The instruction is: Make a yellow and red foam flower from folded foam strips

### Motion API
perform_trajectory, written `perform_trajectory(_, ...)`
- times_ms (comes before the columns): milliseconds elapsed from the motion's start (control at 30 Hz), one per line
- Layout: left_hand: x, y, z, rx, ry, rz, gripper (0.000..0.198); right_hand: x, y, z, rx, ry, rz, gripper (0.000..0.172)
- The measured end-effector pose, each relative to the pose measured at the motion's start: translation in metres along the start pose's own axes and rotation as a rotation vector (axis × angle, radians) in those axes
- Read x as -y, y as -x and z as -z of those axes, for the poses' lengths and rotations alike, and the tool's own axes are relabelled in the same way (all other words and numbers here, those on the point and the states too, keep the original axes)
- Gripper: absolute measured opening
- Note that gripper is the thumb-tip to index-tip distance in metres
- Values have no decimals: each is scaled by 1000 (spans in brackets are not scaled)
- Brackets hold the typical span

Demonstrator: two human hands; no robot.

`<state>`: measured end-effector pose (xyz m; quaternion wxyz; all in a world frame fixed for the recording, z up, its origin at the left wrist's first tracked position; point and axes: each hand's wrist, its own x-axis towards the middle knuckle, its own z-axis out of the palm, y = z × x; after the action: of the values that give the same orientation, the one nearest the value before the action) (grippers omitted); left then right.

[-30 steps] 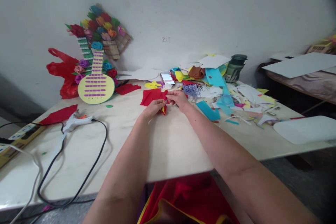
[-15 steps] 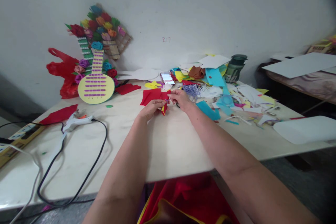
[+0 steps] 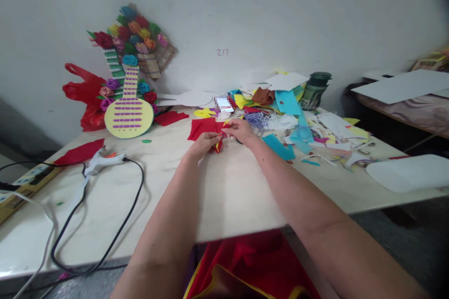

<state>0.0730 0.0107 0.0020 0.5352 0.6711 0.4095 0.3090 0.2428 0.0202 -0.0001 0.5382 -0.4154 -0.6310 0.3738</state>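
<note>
Head view: both hands are meeting far out over the middle of the desk point(image 3: 224, 205), arms stretched forward. The left hand point(image 3: 204, 142) is pinching a small red-and-yellow piece point(image 3: 219, 144) between thumb and fingertips, holding it just above the desk top. The right hand point(image 3: 242, 131) is closing its fingertips on the piece's upper end, where a yellow tip is now showing; half a second ago this hand was sitting slightly further right, so it is drawing back in towards the left one. The left hand is staying almost exactly where it was, acting as the anchor, and the piece is not shifting from its spot. To my judgement, the handling is going on in tiny finger moves rather than in any reach.

A red sheet point(image 3: 201, 128) is lying just behind the hands. A heap of scraps point(image 3: 298, 121) is spreading along the far right edge, with a jar point(image 3: 314, 89) standing behind it. A glue gun point(image 3: 101, 161) is resting near the left edge, well apart, its cable point(image 3: 115, 238) looping towards the near edge.
</note>
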Motion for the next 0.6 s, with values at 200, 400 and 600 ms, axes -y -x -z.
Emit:
perform_trajectory(200, 1, -1, 0, -15, -22, -3, 39, 1, 1, 4, 120, 88, -8, 27)
perform_trajectory(400, 3, -2, -1, 17, -38, -4, 38, -1, -3, 11, 206, 139, -41, 19)
perform_trajectory(600, 0, -1, -4, -4, -14, 5, 36, -3, -5, 12, 180, 307, -3, 15)
